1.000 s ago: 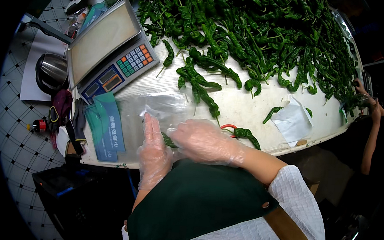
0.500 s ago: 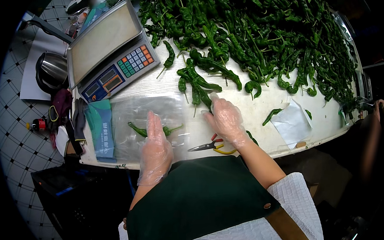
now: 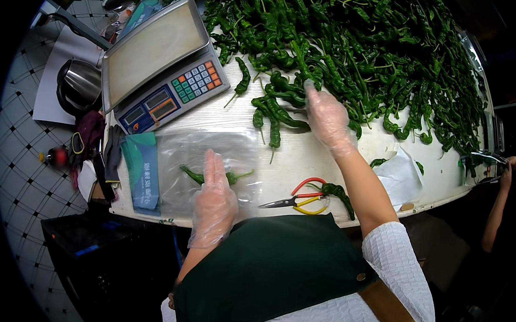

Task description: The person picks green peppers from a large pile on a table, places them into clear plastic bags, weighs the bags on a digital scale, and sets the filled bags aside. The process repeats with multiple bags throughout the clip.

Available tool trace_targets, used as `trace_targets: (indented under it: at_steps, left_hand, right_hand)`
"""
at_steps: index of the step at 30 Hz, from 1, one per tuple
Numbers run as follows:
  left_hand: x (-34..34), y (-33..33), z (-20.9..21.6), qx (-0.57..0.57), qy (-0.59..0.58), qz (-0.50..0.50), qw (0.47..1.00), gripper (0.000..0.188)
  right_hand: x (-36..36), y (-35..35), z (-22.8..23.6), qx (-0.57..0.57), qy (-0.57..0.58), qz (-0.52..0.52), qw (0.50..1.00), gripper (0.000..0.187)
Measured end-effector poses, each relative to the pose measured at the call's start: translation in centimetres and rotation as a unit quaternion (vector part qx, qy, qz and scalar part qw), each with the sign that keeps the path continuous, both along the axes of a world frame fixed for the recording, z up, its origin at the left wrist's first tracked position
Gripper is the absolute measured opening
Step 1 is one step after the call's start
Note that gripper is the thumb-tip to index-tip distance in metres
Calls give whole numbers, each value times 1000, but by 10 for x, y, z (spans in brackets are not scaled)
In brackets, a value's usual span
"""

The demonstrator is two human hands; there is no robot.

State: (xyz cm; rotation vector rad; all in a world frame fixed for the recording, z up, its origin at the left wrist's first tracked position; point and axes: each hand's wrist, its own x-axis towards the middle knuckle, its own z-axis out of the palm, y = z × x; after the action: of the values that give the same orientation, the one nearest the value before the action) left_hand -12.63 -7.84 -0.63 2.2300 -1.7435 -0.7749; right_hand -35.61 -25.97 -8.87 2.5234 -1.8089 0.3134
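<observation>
My left hand (image 3: 214, 200), in a clear plastic glove, lies with straight fingers across a curved green pepper (image 3: 194, 175). Beneath both is a clear plastic bag (image 3: 169, 185) with a blue-green printed panel at its left. My right hand (image 3: 329, 117), gloved too, bends its fingers over the end of a long green pepper (image 3: 287, 95) at the near edge of the pile; its fingertips are partly hidden. Several loose green peppers (image 3: 275, 118) lie just left of it. Snips (image 3: 295, 202) with red and yellow handles rest between my arms, touching another pepper (image 3: 339, 197).
A heap of green peppers (image 3: 357, 44) covers the far side of the white table (image 3: 237, 116). At the left stands a digital scale (image 3: 168, 92), with a steel kettle (image 3: 81, 84) beyond it. White paper (image 3: 398, 179) lies at right. Another person's arm (image 3: 504, 185) shows at the far right.
My right hand has moved up and right, from a loose pepper's tip to the pile's edge. The snips and the pepper beside them are now uncovered. My left hand stays on its pepper.
</observation>
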Motion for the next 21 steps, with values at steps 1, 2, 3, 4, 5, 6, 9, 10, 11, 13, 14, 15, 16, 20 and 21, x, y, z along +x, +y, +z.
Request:
trace_targets:
  at_steps: [1,2,3,4,5,6,9,10,11,13,14,15,16,20,21]
  left_hand:
    - [2,1,0,-3,6,0,1000,65]
    - [4,0,-1,-6,12,-2,1000,65]
    - [6,3,1,-7,17,0,1000,65]
    - [7,3,-1,-7,21,4,1000,65]
    - [6,1,-2,-5,24,5,1000,64]
    - [5,1,2,-5,26,5,1000,64]
    - [6,6,-7,-26,32,14,999,62]
    - [5,7,-7,-34,28,12,999,62]
    - [5,10,-8,-45,21,2,999,62]
    - [4,11,-7,-66,11,-28,997,64]
    - [0,10,-4,-72,-5,-57,996,64]
    - [-4,12,0,-76,-24,-83,993,65]
    - [-8,15,3,-79,-42,-112,990,66]
    - [-2,24,-5,-116,-44,-106,987,70]
    - [1,23,-11,-129,-54,-90,986,72]
  right_hand:
    - [-4,2,4,-70,-35,19,997,37]
    - [-13,8,12,-70,-71,23,995,37]
    - [-18,18,30,-26,-137,45,989,37]
    - [-24,29,44,19,-200,68,977,37]
    - [-34,41,57,74,-227,90,967,39]
    - [-43,54,70,128,-254,112,952,41]
    - [-55,86,88,288,-242,146,915,38]
    - [-54,93,91,334,-217,158,903,37]
    - [-47,100,78,324,-175,176,913,36]
    - [-17,109,63,303,-181,212,911,39]
    - [2,112,48,286,-180,234,911,37]
    - [30,113,46,273,-159,243,917,32]
    - [55,113,29,256,-150,277,914,37]
    - [110,121,25,221,-314,341,858,30]
    - [100,112,26,172,-311,334,873,27]
